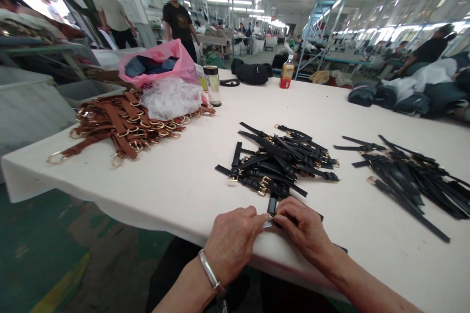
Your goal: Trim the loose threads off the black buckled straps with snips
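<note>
Head view: at lower centre, the left hand (pixel 235 237) pinches a small shiny piece (pixel 269 223), the right hand (pixel 303 227) grips a black strap (pixel 271 204) below the strap pile (pixel 281 154); upper left, a pink bag (pixel 185 61) bulges with dark blue cloth (pixel 150 66), a dark-lidded jar (pixel 212 88) alongside.

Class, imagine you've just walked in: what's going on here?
At the near edge of the white table, a person's left hand and right hand meet at a black strap, a shiny piece between them too small to identify. Beyond lies a pile of black buckled straps; another pile lies to the right, brown straps to the left.
</note>
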